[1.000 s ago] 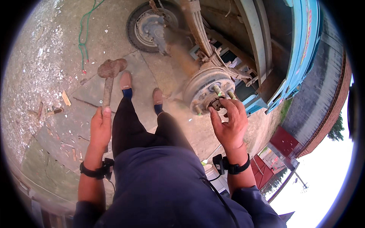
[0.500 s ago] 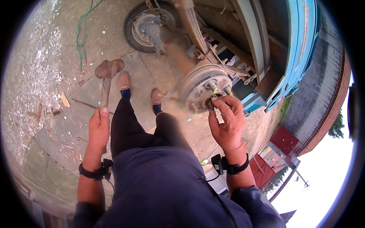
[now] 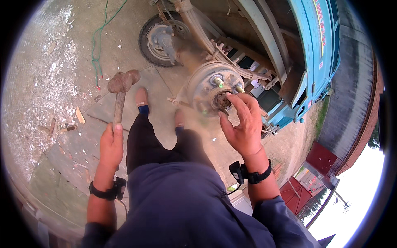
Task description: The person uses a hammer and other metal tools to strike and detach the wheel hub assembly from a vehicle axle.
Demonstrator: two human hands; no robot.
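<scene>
My left hand (image 3: 111, 144) grips the wooden handle of a rusty, heavy-headed hammer (image 3: 123, 82), thumb along the handle and head upward. On the right, a dusty wheel hub with its brake drum (image 3: 202, 87) sits on the axle, studs (image 3: 218, 81) sticking out of its face. My right hand (image 3: 245, 128) is at the hub's round centre opening (image 3: 222, 100). Its thumb and index finger are apart, their tips at the opening's rim, and I see nothing held between them. Dark, greasy-looking parts show inside the opening.
A spoked-looking wheel with a tyre (image 3: 159, 41) lies beyond the axle. Leaf springs (image 3: 198, 27) run above the hub, beside the blue truck body (image 3: 316, 53). A green cord (image 3: 95, 53), wood scraps (image 3: 80, 115) and a thin rod (image 3: 101, 120) lie on the ground to the left.
My right thumb and index finger have spread apart at the hub's centre, showing more of the opening. The left hand still holds the hammer; the whole view has shifted slightly.
</scene>
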